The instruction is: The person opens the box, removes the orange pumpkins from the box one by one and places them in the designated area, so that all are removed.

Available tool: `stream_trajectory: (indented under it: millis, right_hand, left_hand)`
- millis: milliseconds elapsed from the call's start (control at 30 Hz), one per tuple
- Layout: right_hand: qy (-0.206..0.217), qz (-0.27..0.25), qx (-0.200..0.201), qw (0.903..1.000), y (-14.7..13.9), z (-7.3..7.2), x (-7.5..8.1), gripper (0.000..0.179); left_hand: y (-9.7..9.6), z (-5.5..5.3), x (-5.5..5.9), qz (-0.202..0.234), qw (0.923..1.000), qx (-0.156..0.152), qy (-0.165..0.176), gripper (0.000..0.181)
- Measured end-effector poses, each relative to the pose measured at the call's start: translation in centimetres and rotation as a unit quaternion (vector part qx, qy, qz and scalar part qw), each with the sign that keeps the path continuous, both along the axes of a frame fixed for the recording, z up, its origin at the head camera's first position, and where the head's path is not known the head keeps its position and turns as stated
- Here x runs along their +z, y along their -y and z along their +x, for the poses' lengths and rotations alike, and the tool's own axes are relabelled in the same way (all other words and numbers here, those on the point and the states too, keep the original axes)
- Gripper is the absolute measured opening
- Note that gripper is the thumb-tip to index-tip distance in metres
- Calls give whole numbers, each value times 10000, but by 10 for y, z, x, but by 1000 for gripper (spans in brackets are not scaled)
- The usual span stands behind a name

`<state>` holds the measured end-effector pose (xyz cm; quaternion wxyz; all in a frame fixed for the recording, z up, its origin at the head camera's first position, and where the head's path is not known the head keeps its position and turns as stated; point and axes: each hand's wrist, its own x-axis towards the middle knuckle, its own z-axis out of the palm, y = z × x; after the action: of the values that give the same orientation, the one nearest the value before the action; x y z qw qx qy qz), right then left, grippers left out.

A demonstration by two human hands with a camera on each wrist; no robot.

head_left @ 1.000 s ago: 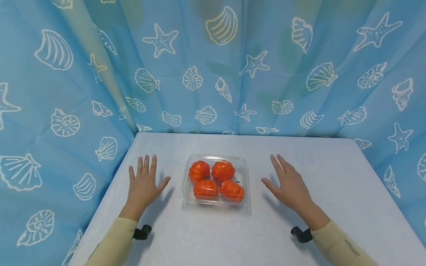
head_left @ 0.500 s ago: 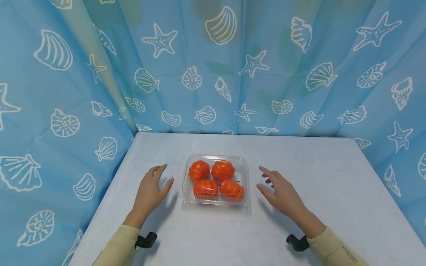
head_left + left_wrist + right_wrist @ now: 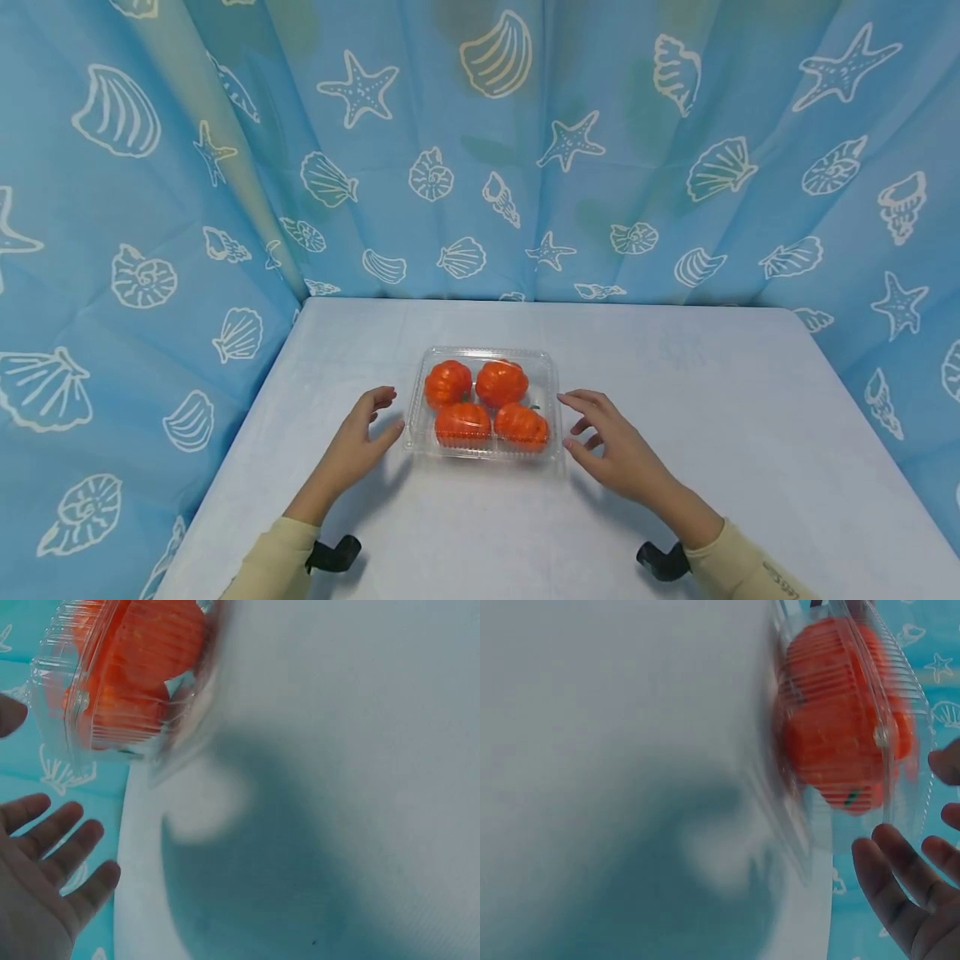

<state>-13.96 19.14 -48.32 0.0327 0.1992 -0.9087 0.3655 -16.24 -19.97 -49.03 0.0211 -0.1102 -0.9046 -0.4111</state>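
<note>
A clear plastic clamshell box (image 3: 487, 353) with its lid down sits on the table. Inside are several small orange pumpkins (image 3: 462, 426), with green stems showing on some. My left hand (image 3: 354, 450) hovers at the box's left side, fingers loosely bent, thumb tip close to the near left corner. On the opposite side, my right hand (image 3: 626, 458) has its fingertips right at the lid's right edge. In the left wrist view the spread fingers (image 3: 86, 847) are apart from the box (image 3: 60, 724). The right wrist view has relaxed fingers (image 3: 881, 877) just beside the ribbed wall.
A white cloth covers the table (image 3: 480, 533). Blue curtains (image 3: 480, 150) printed with shells and starfish close off the back and both sides. Each wrist carries a black camera mount (image 3: 336, 553), and the hands cast shadows on the cloth.
Both hands have moved inward toward the box from either side, and their outstretched fingers have become bent. The box and the pumpkins stay where they were.
</note>
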Motion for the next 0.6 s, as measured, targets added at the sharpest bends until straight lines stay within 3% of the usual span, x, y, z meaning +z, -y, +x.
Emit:
stream_trajectory:
  millis: [233, 400, 600]
  right_hand:
    - [203, -63, 285, 9994, 7, 3, -3, 74]
    - [113, -31, 441, 9990, 10, 1, -6, 76]
    - [42, 22, 430, 9991, 13, -4, -10, 79]
  left_hand:
    - [-7, 3, -1, 350, 9975, -326, 529, 76]
    - [-12, 5, -1, 271, 9952, -354, 875, 90]
    - [-15, 6, -4, 183, 9942, -352, 1001, 99]
